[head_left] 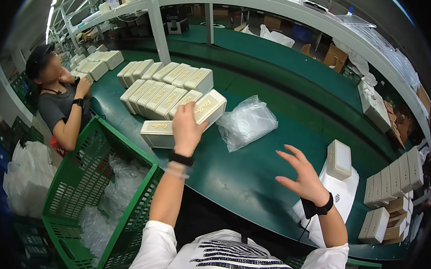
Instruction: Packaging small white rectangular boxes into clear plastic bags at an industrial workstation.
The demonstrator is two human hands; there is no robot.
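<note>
My left hand (185,129) is closed on the left end of a cream box (212,105) with gold lettering, thumb at its near side and fingers over its top. Close against that wrist lies another cream box (157,133), partly covered by the hand. Behind them, rows of similar cream boxes (152,96) stand on the green table (237,177). Just right of the held box is a clear plastic bag (249,123) with something pale inside. My right hand (303,181) hovers over the table with fingers spread, holding nothing.
A green crate (127,227) with clear plastic bags stands at the left. A single cream box (339,159) sits on white sheeting (343,196) at the right, beside stacked boxes (395,176). A co-worker (60,99) is at far left; a grey post (157,35) rises behind.
</note>
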